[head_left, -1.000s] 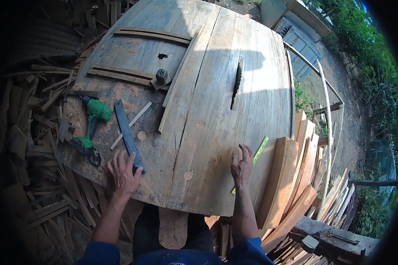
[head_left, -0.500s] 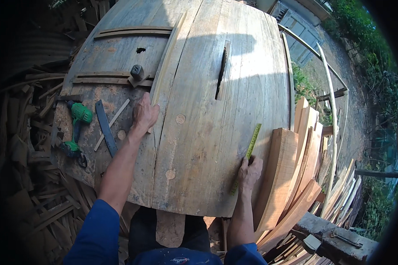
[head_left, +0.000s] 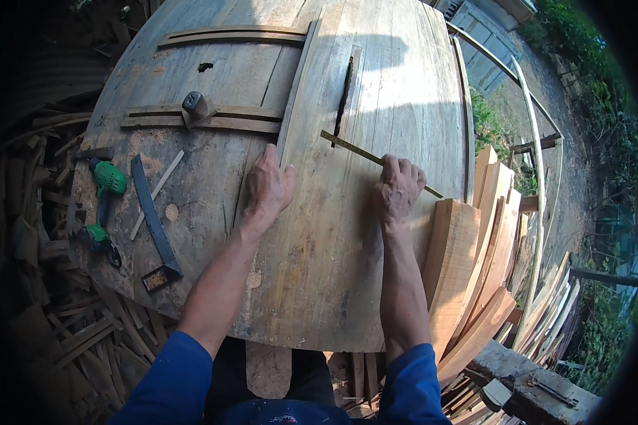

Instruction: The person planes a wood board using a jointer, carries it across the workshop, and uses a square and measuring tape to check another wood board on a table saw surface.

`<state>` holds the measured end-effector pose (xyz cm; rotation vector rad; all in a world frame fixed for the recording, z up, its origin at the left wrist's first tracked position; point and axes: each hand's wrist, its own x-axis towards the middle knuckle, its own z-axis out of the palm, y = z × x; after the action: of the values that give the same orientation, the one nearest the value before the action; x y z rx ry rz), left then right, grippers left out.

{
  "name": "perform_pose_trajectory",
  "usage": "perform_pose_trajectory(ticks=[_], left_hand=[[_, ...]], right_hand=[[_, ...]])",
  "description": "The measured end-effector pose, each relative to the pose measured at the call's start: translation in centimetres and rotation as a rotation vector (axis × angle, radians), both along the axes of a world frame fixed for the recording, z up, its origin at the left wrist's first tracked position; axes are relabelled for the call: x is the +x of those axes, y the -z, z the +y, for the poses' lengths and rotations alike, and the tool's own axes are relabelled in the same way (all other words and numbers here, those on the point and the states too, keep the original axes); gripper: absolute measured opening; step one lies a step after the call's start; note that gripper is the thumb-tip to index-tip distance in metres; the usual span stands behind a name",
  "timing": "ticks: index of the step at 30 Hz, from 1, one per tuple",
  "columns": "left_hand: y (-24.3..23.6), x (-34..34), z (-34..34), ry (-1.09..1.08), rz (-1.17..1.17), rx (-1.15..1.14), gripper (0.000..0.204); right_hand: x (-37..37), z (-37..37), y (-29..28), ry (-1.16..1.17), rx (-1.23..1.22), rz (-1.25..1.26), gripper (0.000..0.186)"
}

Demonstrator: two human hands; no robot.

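My left hand (head_left: 266, 188) is closed on the lower end of a long wooden strip (head_left: 298, 85) lying lengthwise on the plank worktop (head_left: 326, 297). My right hand (head_left: 400, 185) grips a yellow ruler (head_left: 351, 147), which slants across the boards just below a narrow dark slot (head_left: 344, 92). Two pairs of short rails (head_left: 234, 32) lie crosswise left of the long strip, a dark block-like tool (head_left: 195, 106) on the nearer pair. At the left lie a green drill (head_left: 110, 180), a dark square (head_left: 149, 212) and a thin pale stick (head_left: 157, 195).
Offcuts (head_left: 85, 326) are heaped along the worktop's left side. Thick boards (head_left: 450, 262) lean at its right edge. Beyond them stand a rail frame (head_left: 535, 142), a concrete ledge (head_left: 532, 382) with tools, a dirt path and greenery (head_left: 609, 326).
My left hand moved from beside the square onto the long strip, which now sits further right. My right hand took hold of the ruler and swung it from upright to slanting across the boards.
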<state>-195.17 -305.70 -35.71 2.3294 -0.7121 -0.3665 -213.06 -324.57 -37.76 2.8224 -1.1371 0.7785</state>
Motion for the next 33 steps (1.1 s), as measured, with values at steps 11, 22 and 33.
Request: perform_pose_trajectory(ticks=[11,22,33], left_hand=[[0.2,-0.2,1.6,0.056,-0.171,-0.042,0.040],[0.1,0.3,2.3,0.073,-0.175,-0.026,0.048],[0.1,0.6,2.2,0.040,-0.152,0.035,0.042]], right_hand=[[7.1,-5.5,2.8,-0.285,-0.054,0.017,0.015],[7.5,-6.1,3.0,-0.370,-0.031,0.038,0.014],[7.6,-6.3,3.6,-0.476,-0.020,-0.085,0.018]])
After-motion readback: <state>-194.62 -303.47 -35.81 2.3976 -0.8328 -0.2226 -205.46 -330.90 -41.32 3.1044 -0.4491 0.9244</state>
